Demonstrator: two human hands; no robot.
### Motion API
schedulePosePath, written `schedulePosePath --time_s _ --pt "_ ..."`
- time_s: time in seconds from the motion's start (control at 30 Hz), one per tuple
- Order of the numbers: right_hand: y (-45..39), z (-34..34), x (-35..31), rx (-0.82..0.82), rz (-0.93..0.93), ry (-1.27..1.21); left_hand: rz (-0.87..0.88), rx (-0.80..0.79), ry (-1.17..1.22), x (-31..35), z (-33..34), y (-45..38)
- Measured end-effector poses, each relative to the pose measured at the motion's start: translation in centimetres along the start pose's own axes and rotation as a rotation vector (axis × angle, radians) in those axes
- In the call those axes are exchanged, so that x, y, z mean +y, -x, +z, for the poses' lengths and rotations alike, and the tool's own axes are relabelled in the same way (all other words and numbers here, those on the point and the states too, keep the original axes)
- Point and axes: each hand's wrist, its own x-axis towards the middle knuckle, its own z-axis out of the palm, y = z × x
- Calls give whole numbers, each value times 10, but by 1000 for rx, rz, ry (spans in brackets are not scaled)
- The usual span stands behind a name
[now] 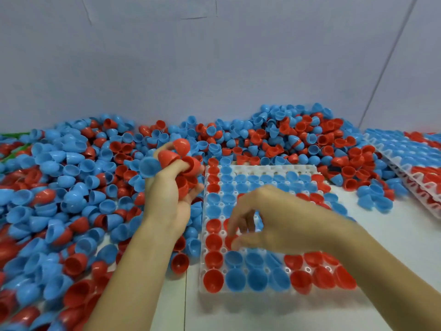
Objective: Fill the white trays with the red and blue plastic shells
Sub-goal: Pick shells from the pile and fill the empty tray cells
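Observation:
A white tray [262,168] lies in the middle of the table, most of its cups filled with red and blue shells in blocks. Its far row is bare. My left hand [167,194] hovers by the tray's left edge and grips a bunch of red shells [181,161] with a blue one among them. My right hand [274,218] reaches over the tray's middle, its fingertips curled down onto a red shell [231,241] in a cup. Whether it pinches that shell is unclear.
A deep heap of loose red and blue shells [71,187] covers the table's left and back. Filled white trays [410,161] are stacked at the right. A small cluster of shells [374,194] lies between them. A grey wall stands behind.

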Motion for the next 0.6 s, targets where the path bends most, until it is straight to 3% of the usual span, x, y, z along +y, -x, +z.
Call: schedulePosePath --time_s 0.17,0.3,0.4,0.6 --pt "12 34 -4 -27 0 90 -20 -6 -8 -11 -15 21" --pt "16 36 0 42 -15 67 -18 -9 -7 -9 -18 29" --pt "31 21 12 108 78 62 -11 -9 -12 -6 -20 32" --pt "52 20 23 5 199 121 15 -28 -22 -4 -20 36"
